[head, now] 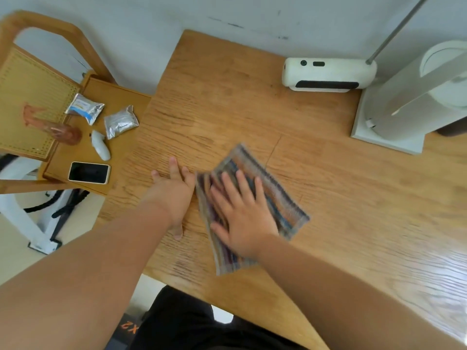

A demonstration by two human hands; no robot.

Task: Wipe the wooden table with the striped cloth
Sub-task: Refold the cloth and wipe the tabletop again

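Phone (89, 172) and packets (121, 121) lie left of the wooden table (328, 185).

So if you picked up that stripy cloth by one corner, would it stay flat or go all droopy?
Probably droopy. The striped cloth lies folded in soft layers under the flat right hand, so it looks thin and floppy. It likely weighs little. On the smooth wooden table it should slide easily when pushed; its edges are blurred, which fits sliding.

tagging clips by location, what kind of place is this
Probably a room in a home, not a workshop: a wooden table against a plain wall, a cane-backed chair beside it, and a phone on a side shelf.
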